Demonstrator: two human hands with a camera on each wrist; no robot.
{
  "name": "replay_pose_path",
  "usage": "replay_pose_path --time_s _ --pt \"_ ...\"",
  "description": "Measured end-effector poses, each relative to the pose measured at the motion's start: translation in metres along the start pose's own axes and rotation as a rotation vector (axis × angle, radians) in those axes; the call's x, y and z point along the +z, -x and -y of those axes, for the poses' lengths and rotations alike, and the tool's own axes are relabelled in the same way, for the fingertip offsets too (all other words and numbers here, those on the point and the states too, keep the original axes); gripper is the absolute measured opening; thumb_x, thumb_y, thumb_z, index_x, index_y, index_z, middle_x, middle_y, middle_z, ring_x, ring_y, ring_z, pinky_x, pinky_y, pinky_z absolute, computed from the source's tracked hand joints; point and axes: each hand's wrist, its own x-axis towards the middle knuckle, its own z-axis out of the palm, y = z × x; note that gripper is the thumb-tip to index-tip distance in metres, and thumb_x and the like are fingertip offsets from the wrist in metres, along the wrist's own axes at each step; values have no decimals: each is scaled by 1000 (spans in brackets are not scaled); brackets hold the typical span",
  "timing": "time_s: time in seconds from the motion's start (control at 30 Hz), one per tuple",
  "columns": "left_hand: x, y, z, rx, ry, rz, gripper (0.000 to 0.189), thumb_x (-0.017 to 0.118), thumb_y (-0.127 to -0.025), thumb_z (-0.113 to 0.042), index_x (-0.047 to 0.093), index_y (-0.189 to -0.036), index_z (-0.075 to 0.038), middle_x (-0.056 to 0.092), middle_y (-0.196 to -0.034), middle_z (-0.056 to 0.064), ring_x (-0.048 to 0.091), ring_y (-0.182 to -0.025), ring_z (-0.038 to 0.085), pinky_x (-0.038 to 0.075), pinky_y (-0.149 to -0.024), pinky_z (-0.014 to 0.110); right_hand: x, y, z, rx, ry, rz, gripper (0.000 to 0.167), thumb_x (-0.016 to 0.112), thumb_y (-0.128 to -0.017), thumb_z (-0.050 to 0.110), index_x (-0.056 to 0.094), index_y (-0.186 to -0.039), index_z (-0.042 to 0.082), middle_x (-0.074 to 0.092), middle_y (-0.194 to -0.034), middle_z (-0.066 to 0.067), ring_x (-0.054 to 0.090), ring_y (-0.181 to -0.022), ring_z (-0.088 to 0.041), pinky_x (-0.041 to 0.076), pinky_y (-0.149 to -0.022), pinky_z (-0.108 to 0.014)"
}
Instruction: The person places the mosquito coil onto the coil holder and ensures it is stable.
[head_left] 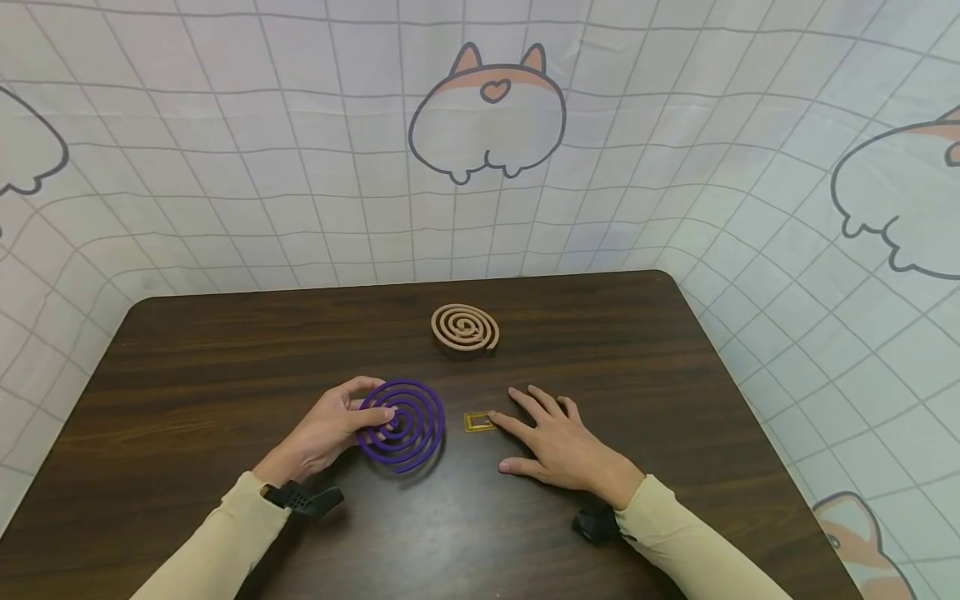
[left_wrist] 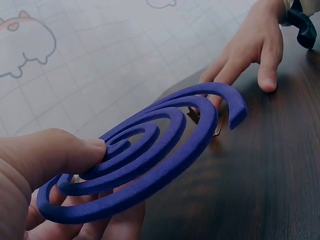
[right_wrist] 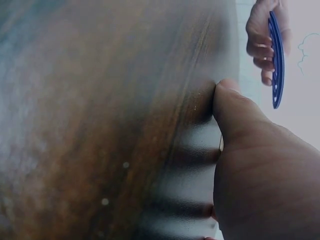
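Observation:
My left hand [head_left: 330, 429] pinches a purple mosquito coil [left_wrist: 100, 210], with the thumb on top near its centre and the other fingers underneath. The coil is held tilted above the table, its loose outer end pointing away from the palm in the left wrist view. My right hand [head_left: 558, 446] lies spread over the table, fingers straight. Its index fingertip is at the right end of a small gold metal coil stand [head_left: 471, 422], which lies between the hands. In the right wrist view, the thumb [right_wrist: 240, 107] hides most of the other fingers.
Tan mosquito coils [head_left: 465, 327] lie farther back on the dark wooden table [head_left: 225, 358], beyond the stand. A white gridded curtain [head_left: 315, 167] with cartoon animals surrounds the table's back and sides. Dark straps [head_left: 303, 498] sit at both wrists.

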Motion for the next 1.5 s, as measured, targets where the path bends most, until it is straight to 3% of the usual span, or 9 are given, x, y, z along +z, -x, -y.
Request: replay_pose_path --time_s 1.5 --pt "29 -22 -3 -9 8 27 62 73 -95 -8 39 -146 -1 75 -94 0 73 -76 7 62 -72 24 -2 1 -2 -2 -10 -2 71 48 -99 70 34 -161 39 25 -172 -11 24 -158 -43 31 -114 -75"
